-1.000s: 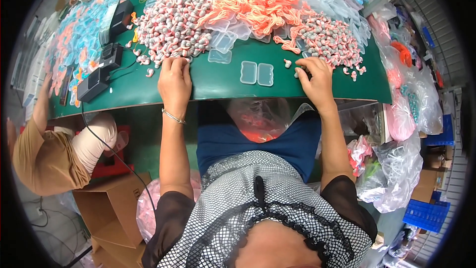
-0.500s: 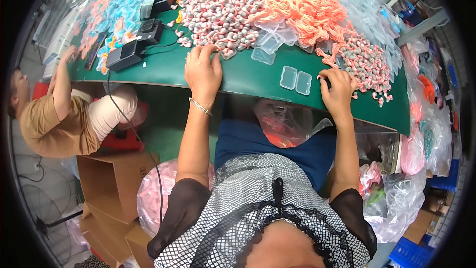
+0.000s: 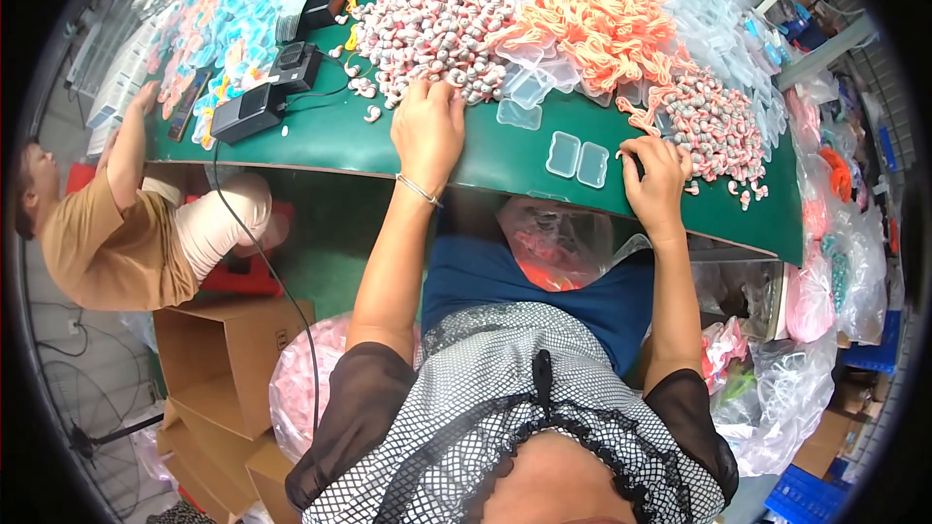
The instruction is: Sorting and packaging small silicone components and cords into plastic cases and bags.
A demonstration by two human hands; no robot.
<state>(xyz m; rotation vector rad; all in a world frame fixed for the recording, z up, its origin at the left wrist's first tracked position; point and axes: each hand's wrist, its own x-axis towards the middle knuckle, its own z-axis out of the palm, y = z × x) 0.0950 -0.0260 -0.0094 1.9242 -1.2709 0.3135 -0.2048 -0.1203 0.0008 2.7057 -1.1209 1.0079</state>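
Note:
My left hand [image 3: 427,131] is at the near edge of a large pile of small, curled pink-and-grey pieces [image 3: 427,29]. Its fingers are bent down and close together, and its fingertips are hidden, so what they hold cannot be made out. Further right, my right hand [image 3: 657,180] rests with curled fingers beside a smaller pile of similar pieces [image 3: 718,121]. A tiny pink spot shows by its fingertips, too small to name. Between my hands lies an opened clear plastic case [image 3: 563,153], its two halves flat on the green table [image 3: 340,141].
Bundled orange cords [image 3: 597,24] are heaped behind the case, with more clear cases [image 3: 524,87] around them. Black devices [image 3: 248,112] with a cable stand at left. Another person [image 3: 116,233] works farther left. An open cardboard box [image 3: 228,349] sits below the table.
My left hand has moved right and slightly forward, from the table edge to the pile. A loose curled piece now shows where it was. My right hand has shifted only slightly.

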